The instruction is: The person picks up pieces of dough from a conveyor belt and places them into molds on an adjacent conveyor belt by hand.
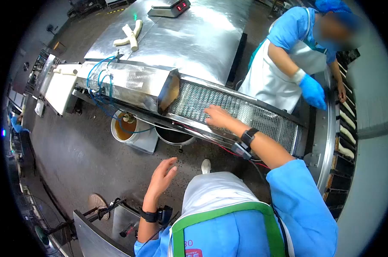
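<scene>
My right hand (221, 117) is over the metal mesh conveyor belt (254, 113), close to its near edge. The fingers point left, loosely bent and slightly apart, with nothing visible in them. Whether the fingertips touch the mesh I cannot tell. My left hand (161, 176) hangs in the air above the floor on the near side of the conveyor, fingers and thumb apart and holding nothing. A metal hood (125, 83) covers the conveyor's left part, with blue air tubes (100, 81) running over it.
Behind the conveyor, a steel table (181, 43) bears several pale dough rolls (131, 38) and a scale (170, 8). A bucket of brown liquid (118, 132) stands below. At right, a co-worker's blue glove (312, 92) is near a rack of long dough pieces (347, 135).
</scene>
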{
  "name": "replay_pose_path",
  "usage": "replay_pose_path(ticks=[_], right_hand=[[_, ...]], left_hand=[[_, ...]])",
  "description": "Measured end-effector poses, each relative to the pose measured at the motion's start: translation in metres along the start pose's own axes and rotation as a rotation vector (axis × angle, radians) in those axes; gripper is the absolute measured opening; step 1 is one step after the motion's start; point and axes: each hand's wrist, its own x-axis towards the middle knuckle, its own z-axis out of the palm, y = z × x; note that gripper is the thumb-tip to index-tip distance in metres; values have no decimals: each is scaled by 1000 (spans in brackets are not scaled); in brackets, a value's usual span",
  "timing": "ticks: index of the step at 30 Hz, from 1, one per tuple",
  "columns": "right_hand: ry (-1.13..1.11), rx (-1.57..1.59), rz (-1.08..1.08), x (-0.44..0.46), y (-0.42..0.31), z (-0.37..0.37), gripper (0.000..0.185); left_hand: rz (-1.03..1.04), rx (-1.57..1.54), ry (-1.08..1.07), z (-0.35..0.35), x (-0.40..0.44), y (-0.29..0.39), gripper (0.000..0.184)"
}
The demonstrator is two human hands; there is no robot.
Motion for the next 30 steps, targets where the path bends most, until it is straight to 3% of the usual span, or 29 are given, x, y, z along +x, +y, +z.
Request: replay_pose_path(ticks=[5, 8, 11, 13, 14, 15, 16, 17, 19, 22, 24, 25, 26, 27, 29, 30], right_hand=[[-16, -1, 20, 19, -17, 2, 37], [-35, -46, 82, 23, -33, -1, 46], [175, -108, 109, 35, -44, 1, 58], [116, -147, 85, 57, -47, 2, 52], [90, 195, 223, 67, -60, -12, 43], [345, 126, 138, 91, -44, 19, 39], [276, 113, 128, 112, -34, 39, 39], [144, 42, 145, 97, -58, 12, 34], [394, -294, -114, 106, -60, 29, 28], [431, -294, -9, 138, -55, 56, 20], [461, -238, -122, 146, -39, 65, 8], [368, -104, -48, 140, -40, 56, 11], [124, 84, 34, 122, -46, 26, 23], [127, 232, -82, 114, -42, 19, 30], [-76, 483, 17, 106, -42, -13, 37], [-168, 853, -3, 87, -31, -28, 37]], left_hand=[[-15, 24, 77, 1, -8, -8, 32], [8, 6, 86, 1, -9, -6, 32], [-15, -7, 96, 0, -9, -21, 31], [54, -28, 125, 0, -11, -31, 30], [41, -61, 114, -3, -10, -31, 30], [-63, -50, 104, -3, -9, -36, 29], [-181, 0, 124, 0, -10, -34, 30], [-220, -31, 129, 3, -13, -45, 30], [-183, -101, 105, 2, -29, -17, 34], [-108, -17, 10, 1, -24, -50, 35], [-118, -21, -47, 3, -19, -40, 36], [-140, -37, -61, 6, -14, -33, 36], [-127, -11, -126, 7, -6, -34, 36], [-115, 35, -184, 6, 2, -35, 37], [-71, 112, -303, 5, 23, -22, 37], [-88, 166, -342, 6, 33, -8, 38]])
